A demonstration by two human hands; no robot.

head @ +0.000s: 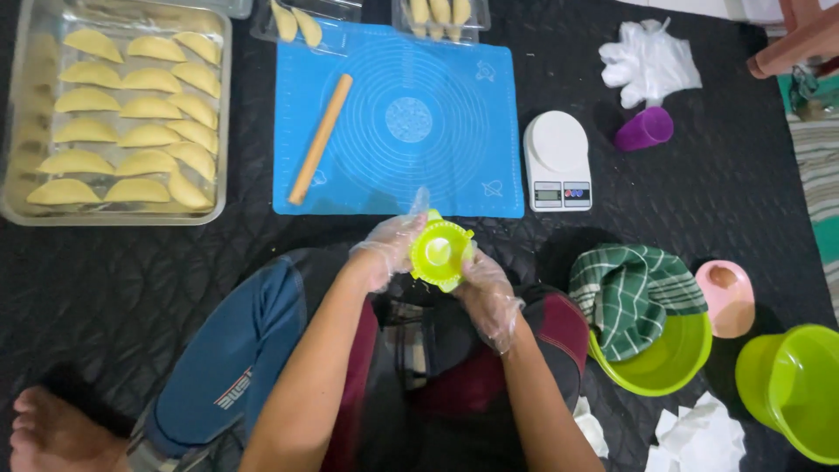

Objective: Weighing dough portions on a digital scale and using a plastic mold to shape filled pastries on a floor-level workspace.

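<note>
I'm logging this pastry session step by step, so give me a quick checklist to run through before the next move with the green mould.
1. Mould held by both hands: the left hand and right hand both grip the green dumpling mould. Ok.
2. Gloves on: clear plastic gloves cover both hands. Ok.
3. Mould loaded: something pale sits at its centre, but dough or filling cannot be made out. Cannot tell.
4. Room on the metal tray: rows of folded pastries nearly fill it. Not ok.
5. Rolling pin within reach: it lies on the blue mat, just ahead. Ok.
</note>
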